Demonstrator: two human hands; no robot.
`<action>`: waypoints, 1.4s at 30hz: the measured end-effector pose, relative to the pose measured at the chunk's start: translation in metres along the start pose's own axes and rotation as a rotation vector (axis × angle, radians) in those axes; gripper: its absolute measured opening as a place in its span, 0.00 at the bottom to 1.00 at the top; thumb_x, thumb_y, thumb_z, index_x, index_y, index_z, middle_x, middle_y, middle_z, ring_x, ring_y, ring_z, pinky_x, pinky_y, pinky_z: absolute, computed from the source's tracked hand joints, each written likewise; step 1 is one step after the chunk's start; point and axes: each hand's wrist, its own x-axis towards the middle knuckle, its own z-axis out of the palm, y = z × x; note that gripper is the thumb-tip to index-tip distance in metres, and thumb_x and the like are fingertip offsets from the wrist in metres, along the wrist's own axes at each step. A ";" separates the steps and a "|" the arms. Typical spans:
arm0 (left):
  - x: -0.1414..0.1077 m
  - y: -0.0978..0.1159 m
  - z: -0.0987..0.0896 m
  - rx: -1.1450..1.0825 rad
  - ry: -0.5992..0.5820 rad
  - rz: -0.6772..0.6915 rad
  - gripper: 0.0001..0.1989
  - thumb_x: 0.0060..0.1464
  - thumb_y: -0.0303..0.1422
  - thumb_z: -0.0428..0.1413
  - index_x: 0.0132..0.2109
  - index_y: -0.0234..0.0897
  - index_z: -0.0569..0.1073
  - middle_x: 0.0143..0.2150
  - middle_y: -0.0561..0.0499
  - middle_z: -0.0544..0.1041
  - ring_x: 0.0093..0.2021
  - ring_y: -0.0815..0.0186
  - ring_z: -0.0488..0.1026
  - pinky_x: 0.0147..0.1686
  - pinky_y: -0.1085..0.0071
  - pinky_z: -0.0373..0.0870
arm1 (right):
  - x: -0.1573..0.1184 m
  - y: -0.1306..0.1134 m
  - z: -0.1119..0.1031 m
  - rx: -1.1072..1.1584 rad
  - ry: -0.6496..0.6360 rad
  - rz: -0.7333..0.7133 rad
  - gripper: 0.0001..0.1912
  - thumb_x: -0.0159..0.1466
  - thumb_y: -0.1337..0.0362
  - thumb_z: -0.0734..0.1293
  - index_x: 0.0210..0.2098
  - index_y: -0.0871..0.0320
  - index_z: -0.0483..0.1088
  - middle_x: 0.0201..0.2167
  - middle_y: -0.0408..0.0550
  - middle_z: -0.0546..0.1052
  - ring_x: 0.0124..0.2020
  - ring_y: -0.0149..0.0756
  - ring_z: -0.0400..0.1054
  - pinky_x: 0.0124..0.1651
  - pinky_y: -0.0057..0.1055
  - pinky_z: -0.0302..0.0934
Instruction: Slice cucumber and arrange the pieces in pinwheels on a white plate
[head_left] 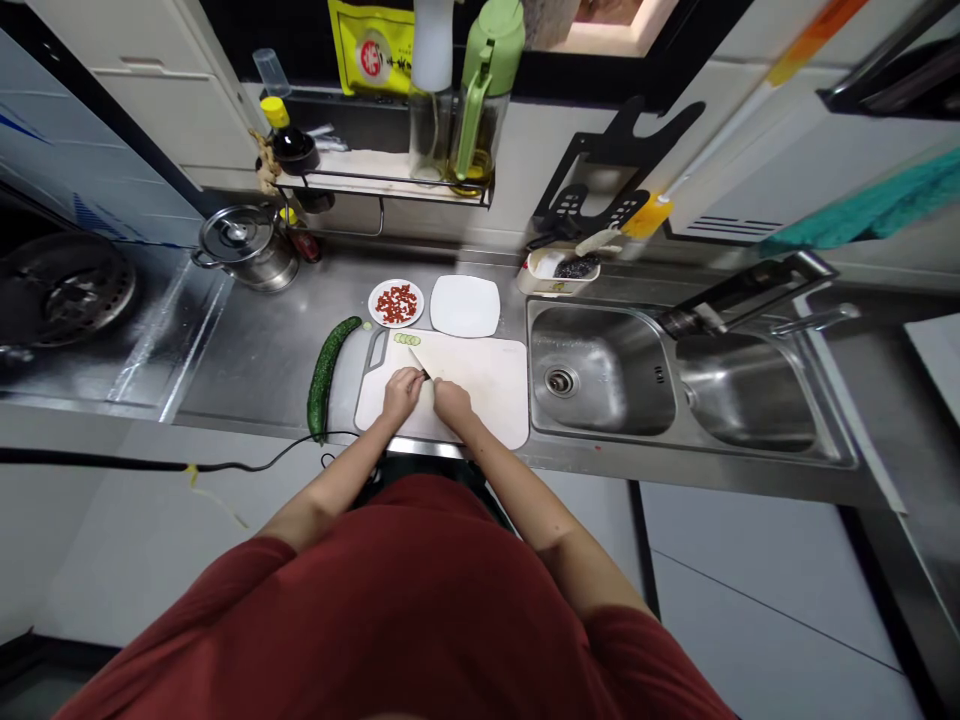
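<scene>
A white cutting board (495,385) with a grey handle slot lies on the steel counter in front of me. My right hand (454,405) is closed around a knife (416,361), whose blade points away and to the left over the board. My left hand (403,393) is closed, its fingertips pinched close to the blade. What they grip is too small to tell; a pale piece shows between the hands. Several thin cucumber slices (407,340) overlap near the board's far left edge. A whole cucumber (330,375) rests left of the board.
Beyond the board stand a plate of chopped red pieces (396,303) and a square white plate (465,306). A double sink (607,370) is at the right. A lidded pot (251,250) stands back left, beneath a shelf (382,186) with bottles. A black cable (225,466) crosses the front left.
</scene>
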 end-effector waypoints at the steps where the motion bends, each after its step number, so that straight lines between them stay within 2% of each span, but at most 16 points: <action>1: 0.000 0.000 0.000 0.001 -0.001 0.001 0.08 0.60 0.31 0.49 0.37 0.39 0.72 0.38 0.47 0.75 0.41 0.63 0.71 0.44 0.64 0.67 | 0.001 -0.001 -0.001 0.003 -0.003 0.000 0.13 0.65 0.75 0.53 0.46 0.61 0.62 0.42 0.55 0.75 0.43 0.39 0.71 0.42 0.31 0.63; 8: 0.000 -0.001 0.000 0.005 -0.002 -0.001 0.08 0.60 0.32 0.48 0.37 0.38 0.72 0.38 0.47 0.75 0.41 0.63 0.70 0.44 0.64 0.67 | 0.001 -0.002 0.001 0.001 -0.008 0.016 0.13 0.64 0.75 0.54 0.46 0.61 0.63 0.41 0.54 0.75 0.43 0.38 0.71 0.42 0.31 0.63; 15: 0.000 0.001 -0.001 0.007 -0.002 -0.010 0.08 0.60 0.32 0.49 0.38 0.39 0.73 0.38 0.47 0.75 0.42 0.63 0.71 0.44 0.64 0.67 | -0.015 0.006 0.008 -0.021 0.014 0.021 0.13 0.64 0.75 0.54 0.45 0.61 0.63 0.40 0.54 0.75 0.42 0.39 0.72 0.41 0.31 0.63; 24: 0.000 0.003 -0.002 0.013 0.007 -0.014 0.08 0.60 0.32 0.49 0.38 0.38 0.73 0.38 0.47 0.75 0.41 0.63 0.71 0.44 0.65 0.67 | -0.034 0.016 0.013 -0.016 -0.052 0.050 0.14 0.63 0.77 0.54 0.45 0.60 0.62 0.41 0.54 0.75 0.43 0.38 0.71 0.42 0.32 0.62; 42: 0.000 0.004 -0.002 0.013 0.020 -0.019 0.08 0.60 0.33 0.49 0.39 0.39 0.73 0.38 0.47 0.75 0.41 0.63 0.71 0.44 0.64 0.67 | -0.058 0.025 0.013 -0.023 -0.084 0.081 0.11 0.65 0.74 0.55 0.45 0.61 0.63 0.40 0.56 0.75 0.42 0.40 0.71 0.40 0.31 0.61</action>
